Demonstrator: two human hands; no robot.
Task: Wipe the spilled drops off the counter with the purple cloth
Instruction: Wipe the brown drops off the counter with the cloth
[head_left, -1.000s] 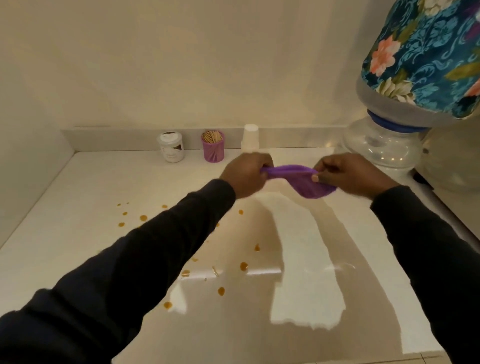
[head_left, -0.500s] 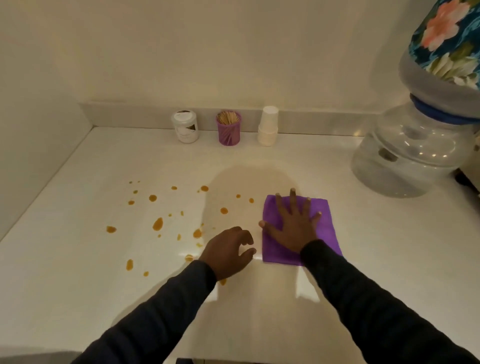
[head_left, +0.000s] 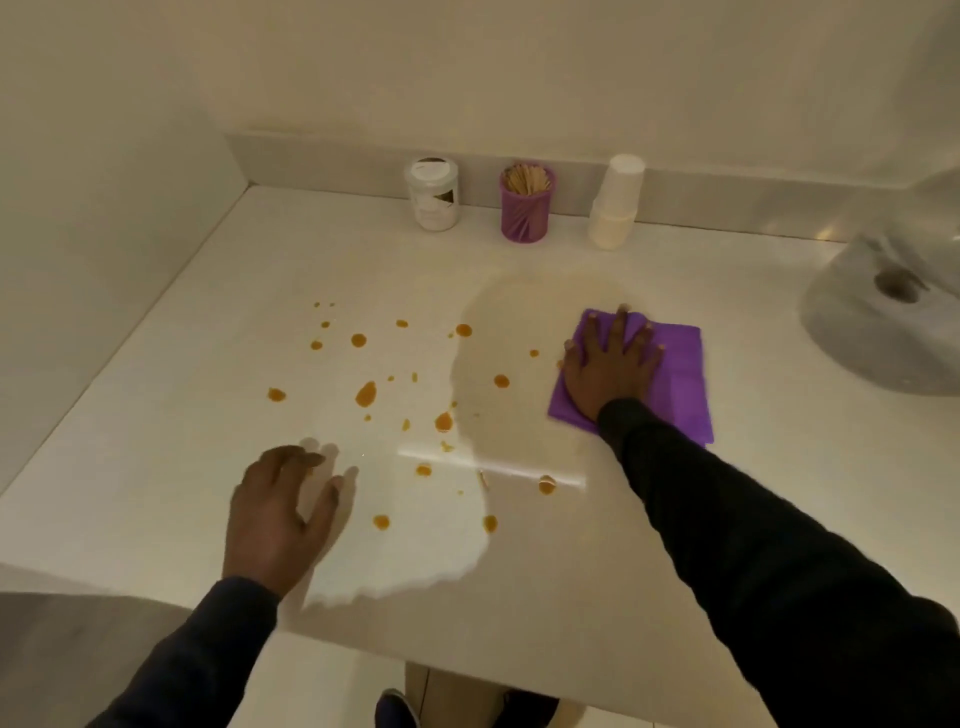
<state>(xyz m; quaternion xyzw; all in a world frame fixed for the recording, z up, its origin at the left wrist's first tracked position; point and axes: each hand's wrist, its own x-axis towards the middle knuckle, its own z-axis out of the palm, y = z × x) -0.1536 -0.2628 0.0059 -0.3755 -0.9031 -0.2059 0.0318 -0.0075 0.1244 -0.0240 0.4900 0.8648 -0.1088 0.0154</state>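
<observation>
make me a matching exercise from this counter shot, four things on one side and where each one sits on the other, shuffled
Things:
1. flat purple cloth
2. purple ribbed cup of wooden sticks
3. stack of white paper cups
4. orange spilled drops

Places:
A. scattered on the white counter, between the two hands
B. at the back wall, middle of the row of three
C. under the flat right hand
D. at the back wall, right end of the row

Pairs: 1-C, 2-B, 3-D, 4-A
</observation>
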